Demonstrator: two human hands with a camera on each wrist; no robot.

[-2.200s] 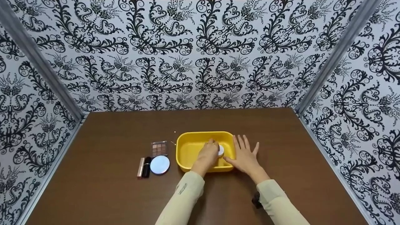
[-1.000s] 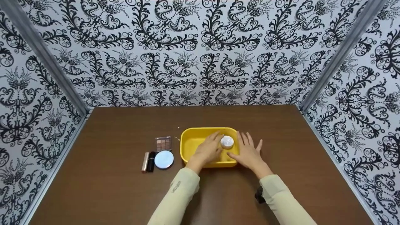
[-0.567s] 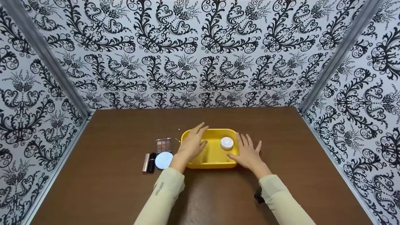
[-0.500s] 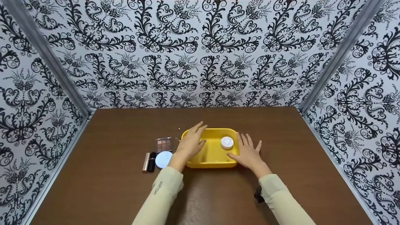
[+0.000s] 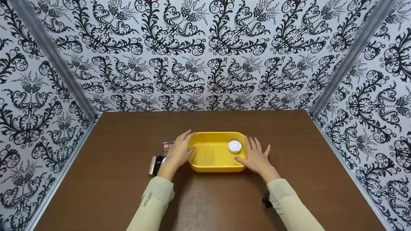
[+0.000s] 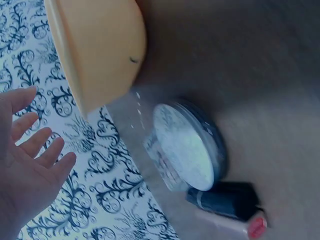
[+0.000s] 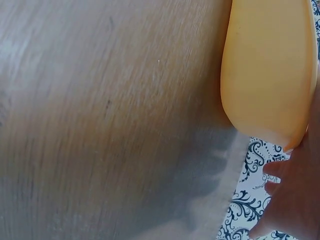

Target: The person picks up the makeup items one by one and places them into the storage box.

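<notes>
1. Tub (image 5: 218, 167) sits upright on the table (image 5: 212, 199), between the hands; jar (image 5: 235, 146) is inside, lid up, near the right wall and slightly toward the back
2. Right hand (image 5: 257, 158): fingers spread at the tub's right rim, thumb over the inside; reads as steadying, can't tell how firmly
3. Left hand (image 5: 179, 151): fingers loose and slightly apart, pinching nothing, by the tub's left rim
4. Beyond that, left of tub: compact (image 6: 182, 147), black tube (image 6: 227, 200), lipstick (image 5: 152, 166) and palette (image 5: 165, 146), bunched close; left hand blocks much of this from the head view
5. My read: jar is placed, left hand is between pickups. Another pickup would call for a thumb-and-finger pinch on one item without dragging neighbours, then a lift over the left rim
6. Room: tub floor left of jar is bare; table edges at back and sides are well off, free surface in front
</notes>
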